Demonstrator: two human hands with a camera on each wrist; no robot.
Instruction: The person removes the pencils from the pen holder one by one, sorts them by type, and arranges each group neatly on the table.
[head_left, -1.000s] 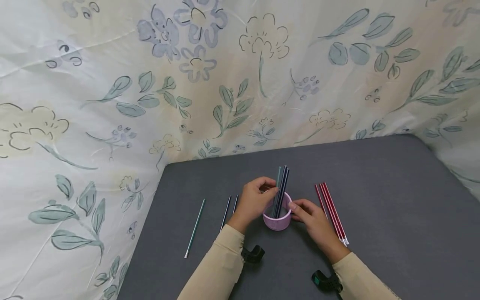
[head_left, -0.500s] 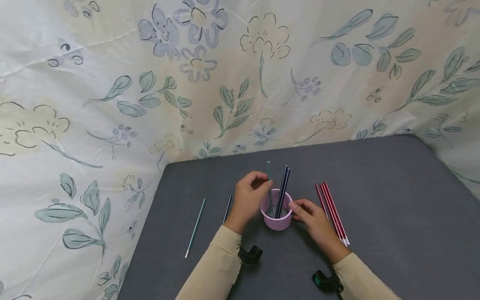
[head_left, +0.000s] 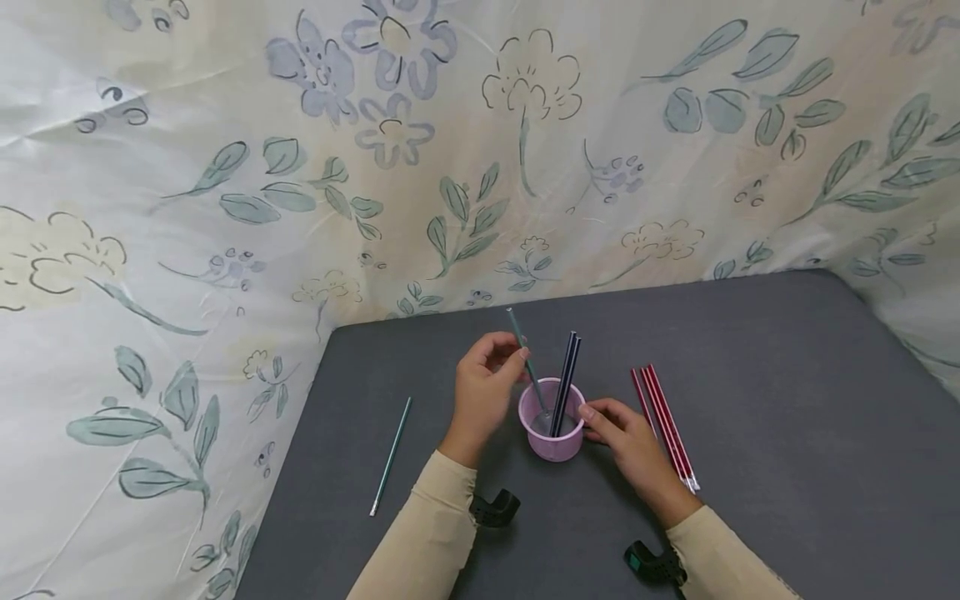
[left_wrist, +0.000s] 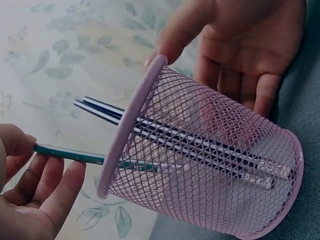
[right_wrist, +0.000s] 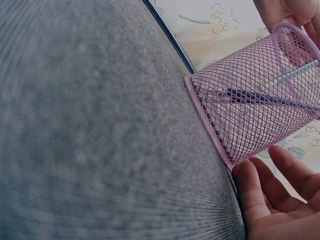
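Observation:
My left hand (head_left: 483, 387) pinches a green pencil (left_wrist: 90, 157) near its middle. The pencil leans left, its eraser end inside a pink mesh pencil cup (left_wrist: 215, 195). Two dark blue striped pencils (head_left: 566, 379) stand in the same cup, eraser ends down at its bottom, as the left wrist view shows. On the cup's right side is my right hand (head_left: 630, 446), thumb at the rim and fingers along the outer wall. Its fingers (right_wrist: 245, 175) reach close to the cup's base in the right wrist view.
Another green pencil (head_left: 390, 458) lies on the grey table (head_left: 810, 417) at the left. Several red pencils (head_left: 666, 425) lie right of my right hand. A dark blue pencil (right_wrist: 172, 40) rests beyond the cup. A floral cloth (head_left: 450, 208) hangs behind.
My left hand has moved left and slightly away, tilting the green pencil apart from the dark blue ones. Dark pencils on the table have become hidden behind that arm. My right hand stays put.

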